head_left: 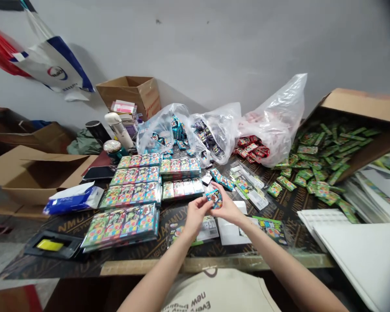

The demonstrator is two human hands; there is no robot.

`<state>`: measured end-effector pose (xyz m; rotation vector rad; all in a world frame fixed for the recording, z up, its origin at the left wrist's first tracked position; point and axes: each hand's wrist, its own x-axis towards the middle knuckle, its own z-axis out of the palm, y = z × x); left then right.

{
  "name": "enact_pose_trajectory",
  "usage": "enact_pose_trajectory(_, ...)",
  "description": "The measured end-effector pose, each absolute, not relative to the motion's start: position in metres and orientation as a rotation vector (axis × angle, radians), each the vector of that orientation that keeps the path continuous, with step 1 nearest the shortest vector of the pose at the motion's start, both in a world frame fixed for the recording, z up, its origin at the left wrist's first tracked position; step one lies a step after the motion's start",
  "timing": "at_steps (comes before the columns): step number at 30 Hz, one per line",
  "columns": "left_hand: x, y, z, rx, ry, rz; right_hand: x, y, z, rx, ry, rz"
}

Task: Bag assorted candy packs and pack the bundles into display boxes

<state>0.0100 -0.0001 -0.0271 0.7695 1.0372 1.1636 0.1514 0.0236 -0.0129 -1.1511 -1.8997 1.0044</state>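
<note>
Plain grey wall [195, 52] at the back, and pushed up against it a dark tabletop with printed lettering [69, 226] that's pretty packed. Main thing is the little blue packet [215, 198] near the middle, up off the table with its printed face showing. Both hands are on it: left hand [197, 212] has its fingertips pinched on the near left corner, right hand [226, 208] wraps the right side with the fingers narrow around it. Neither is nearer, they're both touching. Can't really tell its long axis, fingers cover too much. More blue packets [222, 180] lie just past the fingertips, in a row slanting from far left to near right.

Flat printed sleeves [269, 229] are spread under and right of the hands. Left side has stacks of colourful packs [123, 221] in rows. Far side, three clear plastic bags [273, 121] slump open, with red packets [251, 147] by the right one. Far right, a tipped cardboard box [360, 104] has green packets [312, 162] spilling out.
</note>
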Motion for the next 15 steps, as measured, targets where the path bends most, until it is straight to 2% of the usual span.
enact_pose_trajectory(2,0.005,-0.003,-0.021,0.693,1.026,1.116,0.156,0.006,-0.014,-1.060,-1.914,1.115)
enact_pose_trajectory(9,-0.009,-0.019,-0.014,0.648,0.909,0.876,0.174,-0.015,-0.016,-0.836,-1.897,1.157)
enact_pose_trajectory(15,0.008,-0.031,-0.026,0.593,0.956,1.010,0.163,-0.021,-0.006,-0.949,-2.119,0.824)
